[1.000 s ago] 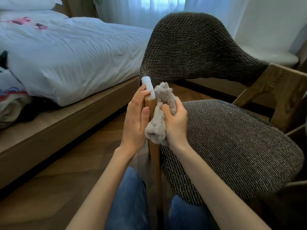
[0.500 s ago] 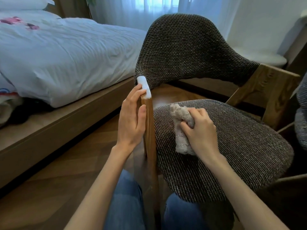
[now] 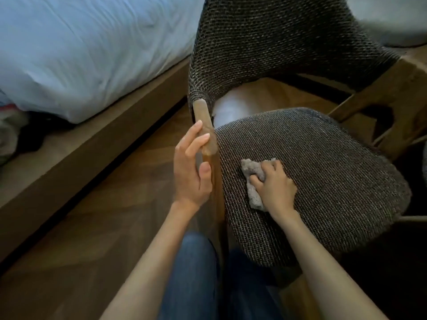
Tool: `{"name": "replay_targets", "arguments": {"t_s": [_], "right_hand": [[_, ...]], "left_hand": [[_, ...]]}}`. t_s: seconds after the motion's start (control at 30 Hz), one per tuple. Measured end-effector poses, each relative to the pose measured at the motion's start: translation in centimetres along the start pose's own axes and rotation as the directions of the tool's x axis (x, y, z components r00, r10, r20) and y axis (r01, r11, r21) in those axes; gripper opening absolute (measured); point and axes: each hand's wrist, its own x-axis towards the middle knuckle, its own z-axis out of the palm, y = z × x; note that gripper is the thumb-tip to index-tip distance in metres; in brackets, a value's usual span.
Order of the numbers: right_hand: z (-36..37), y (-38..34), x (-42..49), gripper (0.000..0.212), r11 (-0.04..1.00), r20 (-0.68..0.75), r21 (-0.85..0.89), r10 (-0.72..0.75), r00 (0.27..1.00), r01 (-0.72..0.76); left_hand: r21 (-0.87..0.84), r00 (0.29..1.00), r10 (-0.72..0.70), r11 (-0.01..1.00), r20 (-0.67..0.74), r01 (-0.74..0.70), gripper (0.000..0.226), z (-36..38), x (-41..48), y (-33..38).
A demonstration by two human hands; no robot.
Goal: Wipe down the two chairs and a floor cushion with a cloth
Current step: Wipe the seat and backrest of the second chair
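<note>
Two grips in frame, one chair. Your right grip (image 3: 275,183) is closed on the cloth (image 3: 251,168): fingers curled over a bunched grey wad, pressing it down on the chair seat (image 3: 335,181).

Cloth position: near-left part of the seat, just right of the wooden post. One end sticks out to the far left of your fingers; another shows near-left, beside your wrist. The cloth touches the woven fabric.

Your left grip (image 3: 190,167) is wide. The fingers are nearly straight and laid along the left face of the wooden post (image 3: 205,125) at the seat's left edge, with the thumb against the wood lower down. It touches the post without closing round it.

Chair: dark woven upholstery with a pale fleck. The backrest (image 3: 265,42) curves across the far side, its left end meeting the top of the post. A second wooden arm support (image 3: 392,93) stands at far right.

Surroundings: a bed (image 3: 80,42) with pale bedding at far left, on a low wooden frame (image 3: 97,125) running diagonally beside the chair. Wood floor (image 3: 104,215) lies between frame and chair. Your legs in blue jeans (image 3: 191,273) are at the near edge, by the foot of the post. A pale patch shows through the gap between backrest and seat; you cannot tell what it is. The picture is slightly blurred.
</note>
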Motion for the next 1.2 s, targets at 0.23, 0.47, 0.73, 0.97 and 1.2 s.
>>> {"name": "replay_targets", "arguments": {"t_s": [0.23, 0.47, 0.73, 0.97, 1.2], "right_hand": [[-6.6, -2.4, 1.0, 0.023, 0.991, 0.499, 0.078, 0.054, 0.865, -0.106], [-20.9, -9.8, 1.4, 0.022, 0.942, 0.418, 0.21, 0.158, 0.895, -0.264], [-33.4, -18.2, 2.9, 0.028, 0.95, 0.373, 0.264, 0.06, 0.926, -0.167], [-33.2, -22.2, 4.7, 0.033, 0.932, 0.332, 0.334, 0.02, 0.943, -0.137], [-28.4, -24.9, 10.3, 0.032, 0.886, 0.327, 0.371, 0.155, 0.932, -0.277]], "left_hand": [[0.204, 0.836, -0.361, 0.932, 0.413, 0.301, 0.04, -5.9, 3.1, 4.7], [0.508, 0.433, -0.617, 0.787, 0.657, 0.351, 0.048, -12.1, 14.5, 11.9], [0.443, 0.519, -0.572, 0.82, 0.635, 0.361, 0.047, -17.4, 28.3, 16.1], [0.467, 0.5, -0.549, 0.835, 0.67, 0.292, 0.045, -19.0, 32.4, 13.0], [0.459, 0.446, -0.517, 0.855, 0.73, 0.241, 0.042, -19.0, 37.3, 4.3]]}}
